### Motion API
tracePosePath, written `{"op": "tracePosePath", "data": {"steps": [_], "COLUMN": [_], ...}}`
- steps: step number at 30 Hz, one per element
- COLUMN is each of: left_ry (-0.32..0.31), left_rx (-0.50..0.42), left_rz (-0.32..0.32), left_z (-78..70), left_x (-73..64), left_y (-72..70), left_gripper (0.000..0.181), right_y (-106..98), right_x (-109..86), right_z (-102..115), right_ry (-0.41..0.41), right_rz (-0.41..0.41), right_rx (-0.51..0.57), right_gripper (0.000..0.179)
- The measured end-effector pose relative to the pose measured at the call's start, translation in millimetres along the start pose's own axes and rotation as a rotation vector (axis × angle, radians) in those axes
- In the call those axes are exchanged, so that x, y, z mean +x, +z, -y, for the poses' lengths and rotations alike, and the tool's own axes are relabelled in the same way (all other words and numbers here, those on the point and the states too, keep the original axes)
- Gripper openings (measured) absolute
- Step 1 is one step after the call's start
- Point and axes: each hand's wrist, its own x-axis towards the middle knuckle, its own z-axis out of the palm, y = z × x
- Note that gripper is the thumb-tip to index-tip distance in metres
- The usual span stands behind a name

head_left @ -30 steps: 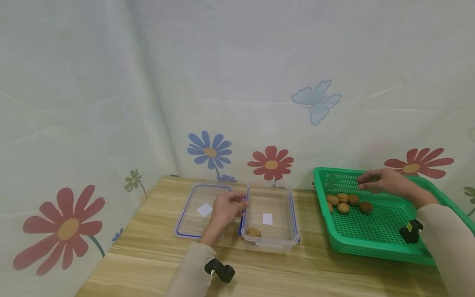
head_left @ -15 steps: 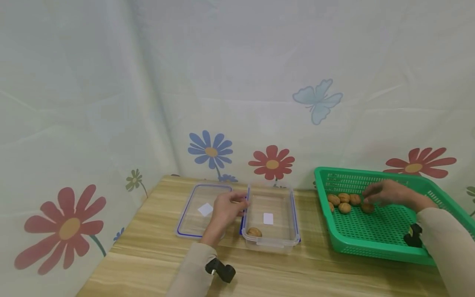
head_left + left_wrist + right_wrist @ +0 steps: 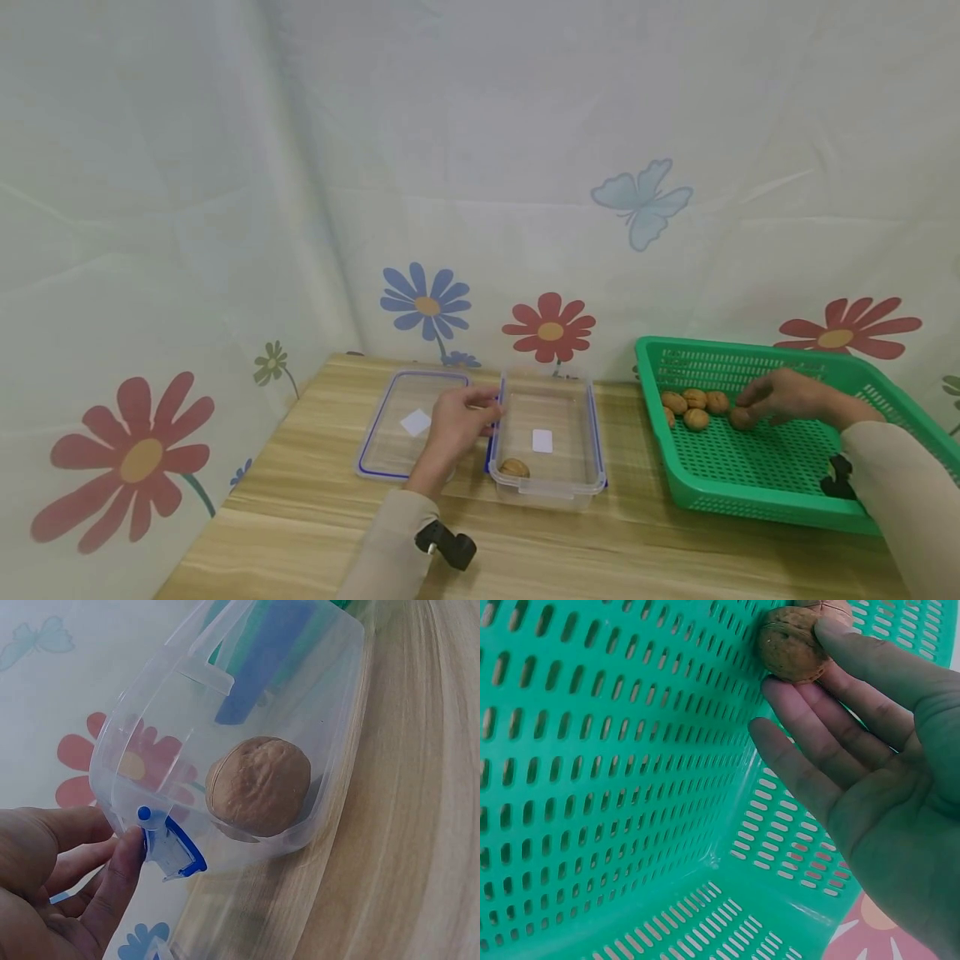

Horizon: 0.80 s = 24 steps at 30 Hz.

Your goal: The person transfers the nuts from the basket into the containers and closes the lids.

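In the head view my left hand (image 3: 456,421) holds the left rim of a clear plastic food container (image 3: 573,493). The left wrist view has its thumb and fingers at the corner, by a blue-edged clip (image 3: 174,851). One walnut (image 3: 514,468) lies inside, in the near left corner. Over on the right, my right hand (image 3: 787,397) reaches down into a green mesh basket (image 3: 757,510). Its thumb and fingers pinch a walnut (image 3: 789,646) low against the basket floor. Several other walnuts (image 3: 696,419) are grouped at the basket's left side.
Left of the container a clear lid (image 3: 382,442) with a blue seal lies flat, partly behind the left hand. White labels show on lid and container. The wood-grain table (image 3: 300,517) meets a flower-printed cloth (image 3: 480,208) at the back.
My right hand has come down from above the basket onto a walnut and now pinches it. The left hand stays at the container's rim.
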Motion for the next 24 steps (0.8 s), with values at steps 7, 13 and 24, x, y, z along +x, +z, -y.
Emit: {"op": "tracePosePath", "data": {"steps": [7,13,24], "left_ry": [0.009,0.007,0.011], "left_rx": [-0.006,0.002,0.013], "left_rz": [0.000,-0.003,-0.003], "left_z": [0.3,0.0,1.6], "left_x": [0.1,0.3,1.5], "left_y": [0.7,0.7,0.1], "left_gripper": [0.032,0.033,0.033], "right_y": [-1,-6,-11], "right_x": [-2.6,-6.1,-13.7], "right_z": [1,11,60], "right_ry": [-0.009,-0.037,-0.163], "right_rz": [-0.028,-0.090,-0.211], "right_rx": [-0.022,-0.094,-0.167], "right_gripper": [0.036,0.038,0.036]}}
